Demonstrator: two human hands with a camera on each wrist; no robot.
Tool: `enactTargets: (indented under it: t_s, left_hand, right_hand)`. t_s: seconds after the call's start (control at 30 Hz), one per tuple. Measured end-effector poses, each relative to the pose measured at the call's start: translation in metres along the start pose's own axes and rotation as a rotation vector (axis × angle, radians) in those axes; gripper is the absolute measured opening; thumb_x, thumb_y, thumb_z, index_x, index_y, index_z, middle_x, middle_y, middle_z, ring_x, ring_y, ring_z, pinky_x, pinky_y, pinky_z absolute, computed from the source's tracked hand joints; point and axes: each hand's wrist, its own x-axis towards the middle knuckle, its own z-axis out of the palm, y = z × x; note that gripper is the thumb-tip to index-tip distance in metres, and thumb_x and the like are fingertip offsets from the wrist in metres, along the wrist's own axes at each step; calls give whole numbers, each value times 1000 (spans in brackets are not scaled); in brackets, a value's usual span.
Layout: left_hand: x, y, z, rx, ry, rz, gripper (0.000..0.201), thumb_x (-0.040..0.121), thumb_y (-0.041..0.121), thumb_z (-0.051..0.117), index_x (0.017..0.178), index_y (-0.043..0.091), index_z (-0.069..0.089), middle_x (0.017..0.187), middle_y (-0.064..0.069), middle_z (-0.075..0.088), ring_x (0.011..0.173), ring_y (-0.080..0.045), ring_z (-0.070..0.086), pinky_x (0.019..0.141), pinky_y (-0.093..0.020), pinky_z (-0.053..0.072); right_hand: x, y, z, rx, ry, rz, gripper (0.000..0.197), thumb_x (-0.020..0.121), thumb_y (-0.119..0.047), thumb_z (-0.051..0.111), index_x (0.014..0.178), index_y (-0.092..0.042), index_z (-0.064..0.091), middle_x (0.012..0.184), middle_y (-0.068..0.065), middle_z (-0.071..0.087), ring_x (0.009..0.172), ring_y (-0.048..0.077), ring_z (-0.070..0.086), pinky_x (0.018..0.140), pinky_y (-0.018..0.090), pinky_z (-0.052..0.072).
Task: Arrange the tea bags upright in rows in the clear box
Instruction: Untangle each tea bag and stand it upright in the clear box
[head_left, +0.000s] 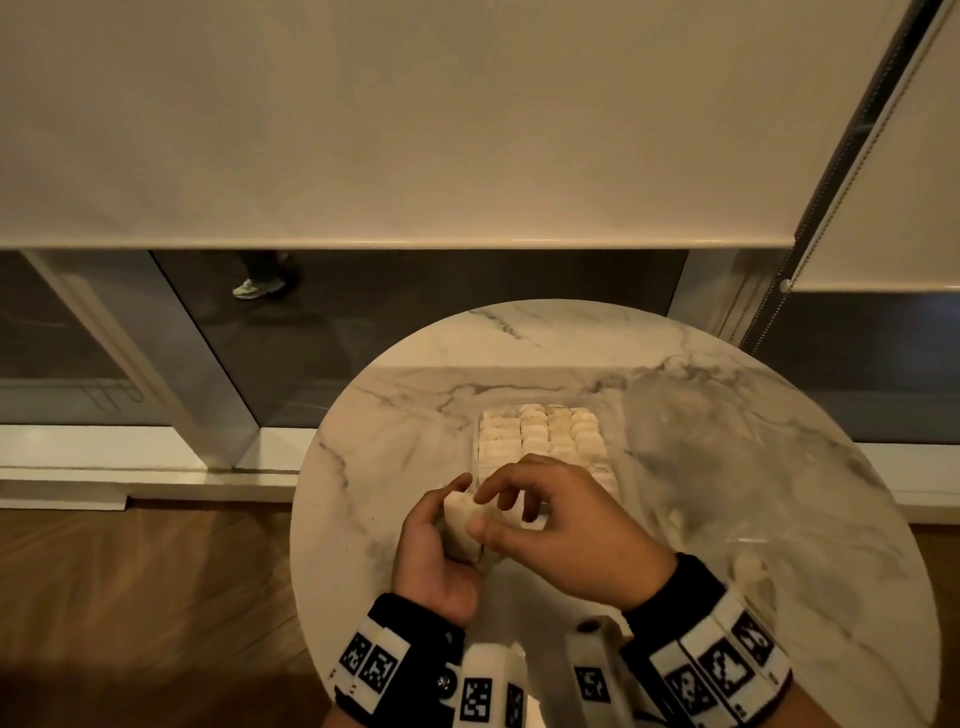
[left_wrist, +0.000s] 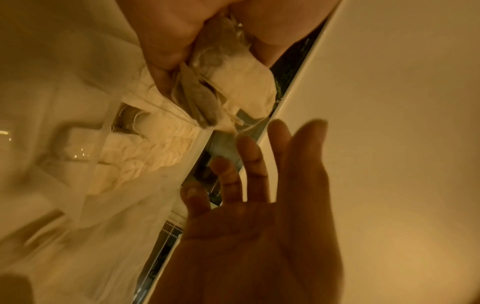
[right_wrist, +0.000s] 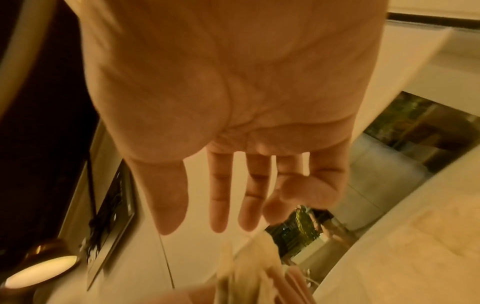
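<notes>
On the round marble table stands the clear box (head_left: 475, 453), its far part filled with rows of upright tea bags (head_left: 540, 434). Just in front of it my left hand (head_left: 434, 551) grips a small stack of pale tea bags (head_left: 461, 527), also seen as tea bags (left_wrist: 233, 67) in the left wrist view. My right hand (head_left: 566, 525) hovers over the near end of the box, with its thumb and forefinger at the stack. The right wrist view shows this right hand (right_wrist: 221, 92) with straight fingers and nothing in it, above the stack of tea bags (right_wrist: 244, 273). The box's near end is hidden by my right hand.
The table (head_left: 753, 457) is small, with its edge close on the left and front and a wooden floor (head_left: 130, 597) below. A drawn blind (head_left: 415, 119) and a glass wall stand behind it. A lit lamp (right_wrist: 39, 269) shows in the right wrist view.
</notes>
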Motion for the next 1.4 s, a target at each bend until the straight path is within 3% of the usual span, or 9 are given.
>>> enactTargets:
  t_s: [0.1,0.27,0.47,0.6,0.67,0.77,0.97,1.17,1.4]
  left_hand:
    - [0,-7,4,12,-9,-20,35,74,24,64,108,15,67,86,-10,72,70,-23,71,59,-30,54]
    - [-9,-14,14,57,-80,-18,15,76,22,63,73,12,73,73,-9,70,59,-20,69,47,-25,52]
    - [-11,-18,16,77,-53,-26,27,91,20,53,72,12,71,67,-7,66,51,-18,63,46,-24,50]
    - [-10,-20,15,92,-14,-66,15,81,17,59,76,6,67,68,-12,56,57,-24,55,47,-28,51]
    - [-8,-21,14,97,-7,-85,23,74,18,62,89,3,69,78,-16,60,66,-28,57,53,-30,52]
    - [-7,-19,11,51,-23,-133,24,74,15,66,95,5,72,86,-17,68,69,-28,61,55,-30,53]
    - [-5,-8,5,-20,-44,-141,21,79,11,61,98,7,67,76,-16,68,55,-26,66,44,-28,52]
    - [4,1,-7,-33,8,-133,25,80,14,62,104,9,68,82,-14,64,63,-23,63,48,-26,52]
    - [6,10,-9,-74,0,-101,23,76,13,62,99,9,68,78,-11,63,64,-22,61,47,-25,52]
  right_hand:
    - [0,5,5,-143,74,22,42,74,-68,62,107,-43,66,94,-19,55,88,1,55,79,32,54]
    - [2,11,9,-145,179,70,32,76,-59,64,102,-40,66,94,-19,52,95,3,54,82,35,54]
    - [3,9,5,-29,191,70,9,81,-42,74,84,-34,74,93,-13,59,95,5,53,87,33,50]
    - [2,5,-12,175,207,59,8,82,-32,80,78,-28,74,86,-9,69,83,2,57,74,21,47]
    - [2,3,-22,311,208,30,9,84,-24,80,79,-21,74,82,-4,73,76,8,62,65,24,53]
    - [3,1,-40,462,262,32,6,87,-14,77,85,-9,73,74,3,72,65,10,64,52,15,46]
    - [18,32,-59,379,312,181,4,91,-16,72,91,-12,72,75,7,73,60,12,63,46,29,47]
    - [49,74,-52,95,26,356,4,91,-13,73,91,-12,69,80,8,73,66,13,68,53,25,55]
    - [91,69,-49,-184,-302,438,9,87,-6,76,85,-11,68,83,9,73,64,16,72,64,28,62]
